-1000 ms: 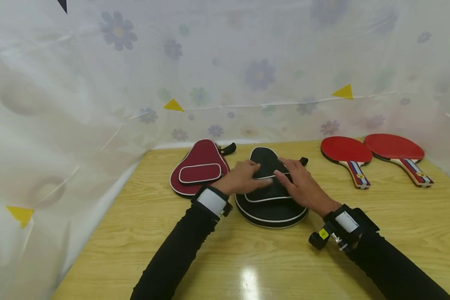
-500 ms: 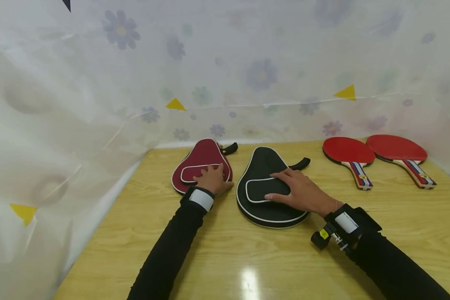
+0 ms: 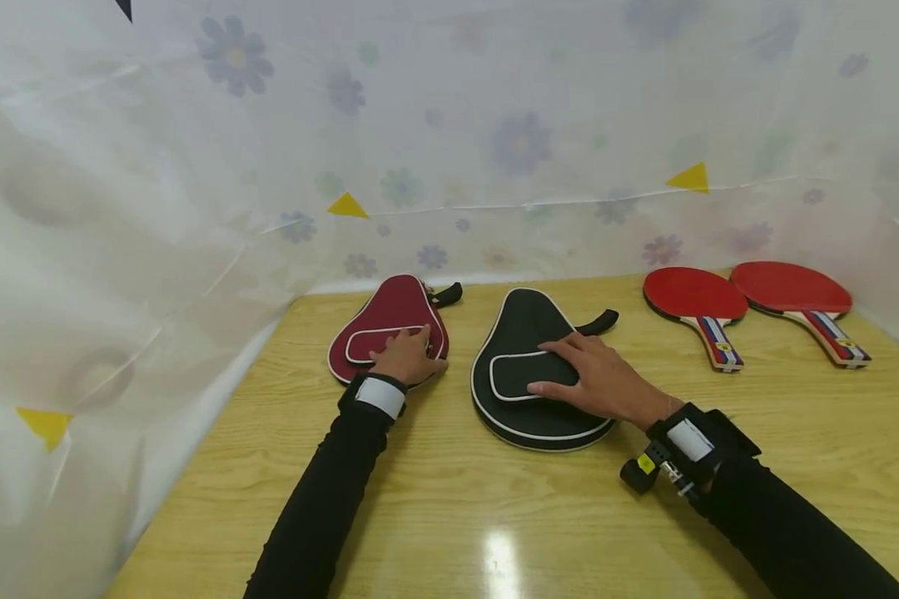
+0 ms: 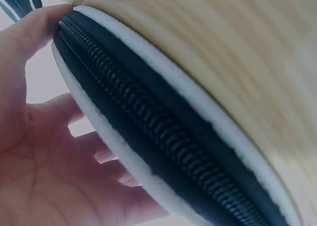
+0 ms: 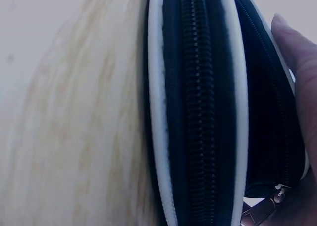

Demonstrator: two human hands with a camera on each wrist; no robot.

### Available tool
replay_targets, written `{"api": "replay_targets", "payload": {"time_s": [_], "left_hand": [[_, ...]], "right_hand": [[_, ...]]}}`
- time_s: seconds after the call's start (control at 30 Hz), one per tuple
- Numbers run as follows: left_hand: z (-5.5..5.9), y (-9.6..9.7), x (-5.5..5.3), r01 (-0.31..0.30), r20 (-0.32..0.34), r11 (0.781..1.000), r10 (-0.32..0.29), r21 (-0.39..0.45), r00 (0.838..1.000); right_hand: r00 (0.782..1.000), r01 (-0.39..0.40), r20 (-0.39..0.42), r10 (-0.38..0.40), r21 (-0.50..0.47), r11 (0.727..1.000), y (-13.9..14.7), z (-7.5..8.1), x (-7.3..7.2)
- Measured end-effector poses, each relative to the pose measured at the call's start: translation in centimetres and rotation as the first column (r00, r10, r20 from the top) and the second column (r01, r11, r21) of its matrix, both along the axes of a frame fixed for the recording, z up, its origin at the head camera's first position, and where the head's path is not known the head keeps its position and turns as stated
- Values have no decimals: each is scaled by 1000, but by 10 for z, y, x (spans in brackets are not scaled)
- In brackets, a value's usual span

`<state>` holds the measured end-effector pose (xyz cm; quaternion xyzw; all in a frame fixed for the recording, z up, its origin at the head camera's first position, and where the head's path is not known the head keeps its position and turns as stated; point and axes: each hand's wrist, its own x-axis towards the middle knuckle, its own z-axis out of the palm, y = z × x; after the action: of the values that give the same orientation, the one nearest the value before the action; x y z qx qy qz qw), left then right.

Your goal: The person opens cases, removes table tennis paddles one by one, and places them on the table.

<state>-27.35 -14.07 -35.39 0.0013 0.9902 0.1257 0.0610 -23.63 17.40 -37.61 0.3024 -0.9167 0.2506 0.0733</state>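
My left hand [image 3: 404, 358] lies on the wine-red paddle case [image 3: 393, 304], fingers spread over its front pocket and thumb at the right side. In the left wrist view the thumb touches the case's edge beside the closed zipper [image 4: 143, 112], and the fingers reach over the top. Farther right, my right hand [image 3: 607, 378] rests on the black paddle case [image 3: 528, 316], with thumb and fingers across its pocket. The right wrist view has this case's main zipper [image 5: 198, 87] and a metal pull [image 5: 262, 210] on the pocket. Both cases lie flat, white piping around their edges.
Two red table tennis paddles [image 3: 695, 293] [image 3: 790, 287] lie at the back right, handles pointing toward the front. Behind the wooden table [image 3: 449, 499] hangs a flowered plastic sheet [image 3: 449, 133] with yellow triangles; it also runs along the left side.
My left hand has gone from the black case to the red one, which has since slid slightly left. My right hand has settled onto the black case and stays there.
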Motion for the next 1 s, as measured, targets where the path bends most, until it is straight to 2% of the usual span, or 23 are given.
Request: {"api": "replay_targets", "payload": {"time_s": [0.4,1.0], "left_hand": [[1,-28,0,5,44,1000,-5,17,999],[3,-73,6,18,40,1000,-19,24,999]], "right_hand": [[1000,6,10,-6,-3,1000,-2,-4,0],[999,11,31,-11,-2,1000,-3,-2,3]]}}
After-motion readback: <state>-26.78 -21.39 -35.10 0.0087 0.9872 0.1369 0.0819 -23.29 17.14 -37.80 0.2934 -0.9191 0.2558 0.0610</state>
